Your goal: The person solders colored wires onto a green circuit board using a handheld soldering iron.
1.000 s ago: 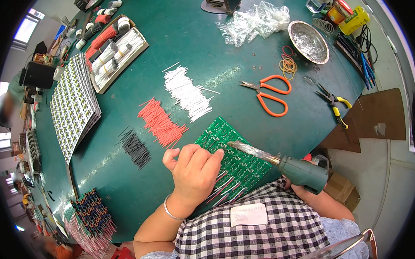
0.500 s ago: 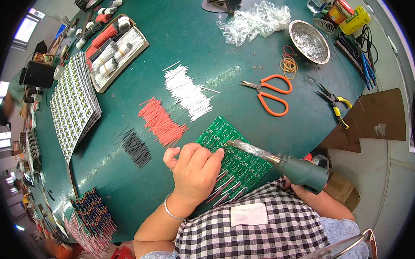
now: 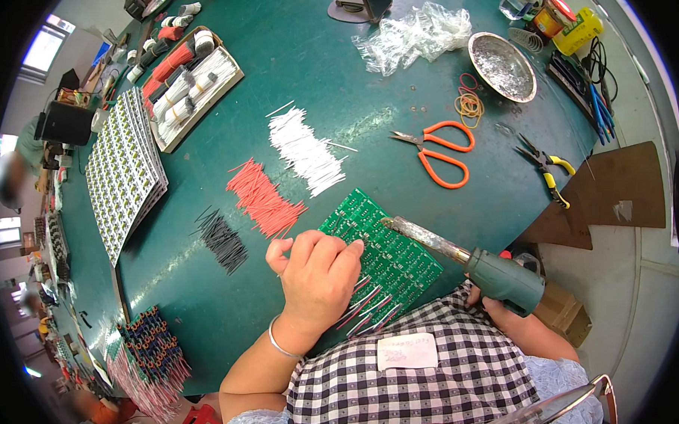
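From my remote seat I look down on a green circuit board [image 3: 401, 262] lying tilted on a dark green workbench [image 3: 406, 187], close against the person's checked apron [image 3: 361, 394]. The left hand [image 3: 317, 276] is bent over the board's left side, fingers curled in; I cannot tell whether anything is pinched beneath them. The right hand [image 3: 502, 315] grips a thick-handled soldering iron [image 3: 504, 282], its metal tip above the board's upper half; contact is unclear to me. As I judge it, the board is only partly wired: red, white and dark wires [image 3: 370, 304] fan out along its near-left portion, while most of the remainder looks bare. Loose piles of black wires [image 3: 223, 242], red wires [image 3: 264, 198] and white wires [image 3: 305, 153] lie unused beyond the left hand.
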Tool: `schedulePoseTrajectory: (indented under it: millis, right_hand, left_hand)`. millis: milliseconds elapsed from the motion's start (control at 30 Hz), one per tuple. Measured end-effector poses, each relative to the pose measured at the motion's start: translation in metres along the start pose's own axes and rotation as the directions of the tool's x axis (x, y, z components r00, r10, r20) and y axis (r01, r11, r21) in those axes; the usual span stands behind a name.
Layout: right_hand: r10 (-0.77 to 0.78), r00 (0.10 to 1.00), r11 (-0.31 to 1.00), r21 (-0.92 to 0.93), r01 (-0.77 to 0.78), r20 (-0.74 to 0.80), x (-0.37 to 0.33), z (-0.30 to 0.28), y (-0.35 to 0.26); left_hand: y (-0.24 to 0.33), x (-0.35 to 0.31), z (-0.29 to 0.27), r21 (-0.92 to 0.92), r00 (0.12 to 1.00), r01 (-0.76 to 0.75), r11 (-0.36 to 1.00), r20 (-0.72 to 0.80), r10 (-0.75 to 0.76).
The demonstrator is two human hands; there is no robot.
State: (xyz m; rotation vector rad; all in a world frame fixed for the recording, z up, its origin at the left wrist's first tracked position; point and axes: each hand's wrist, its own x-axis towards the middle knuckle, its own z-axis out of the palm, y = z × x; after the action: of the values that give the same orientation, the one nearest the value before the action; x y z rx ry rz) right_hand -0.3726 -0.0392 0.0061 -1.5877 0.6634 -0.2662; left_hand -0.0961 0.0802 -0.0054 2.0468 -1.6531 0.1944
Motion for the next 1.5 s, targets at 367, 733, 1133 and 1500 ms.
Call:
schedulePoseTrajectory:
  millis: [367, 733, 1133, 1500]
  right_hand:
    - [0.021, 1.000, 0.995, -0.094, -0.019, 0.020, -0.004, -0.007, 0.000]
    - [-0.144, 0.989, 0.944, -0.296, 0.147, 0.032, -0.009, -0.004, 0.012]
    - [-0.101, 0.993, 0.947, -0.301, 0.113, 0.052, -0.005, -0.004, 0.015]
    - [-0.011, 0.996, 1.000, 0.012, 0.012, -0.086, -0.007, 0.001, 0.014]
  left_hand:
    - [0.008, -0.005, -0.004, -0.015, 0.999, -0.028, 0.999, 0.043, 0.029]
    - [0.012, -0.003, 0.000, -0.068, 1.000, -0.011, 0.998, 0.011, 0.012]
    - [0.011, -0.003, 0.003, -0.074, 1.000, -0.015, 0.997, 0.005, 0.015]
    - [0.011, -0.002, 0.003, -0.067, 1.000, -0.020, 0.998, 0.011, 0.021]
